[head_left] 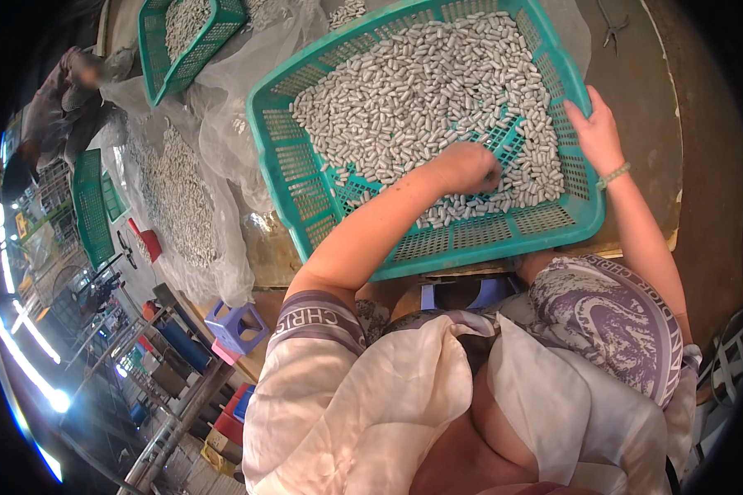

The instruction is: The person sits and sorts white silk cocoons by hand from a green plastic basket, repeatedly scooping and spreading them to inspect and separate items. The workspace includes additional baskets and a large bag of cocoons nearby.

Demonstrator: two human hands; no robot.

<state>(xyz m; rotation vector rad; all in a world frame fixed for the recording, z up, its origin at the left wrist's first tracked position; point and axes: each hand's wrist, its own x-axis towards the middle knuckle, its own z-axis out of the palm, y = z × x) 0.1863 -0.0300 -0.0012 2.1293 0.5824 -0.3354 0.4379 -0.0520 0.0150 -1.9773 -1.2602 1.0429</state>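
A large green plastic basket with mesh walls rests tilted on the table before me. Small silver-grey, capsule-shaped pieces fill much of it, and bare mesh shows through near the middle. My left hand is down inside the basket among the pieces, its fingers curled inward. Whatever those fingers hold, if anything, is hidden. At the basket's right side, my right hand grips the rim with the thumb over the inner edge.
Another green basket of similar pieces stands at the upper left. Clear plastic sheeting lies beside it, with a long pile of pieces and a red scoop. Pliers lie at the upper right. A person is at the far left.
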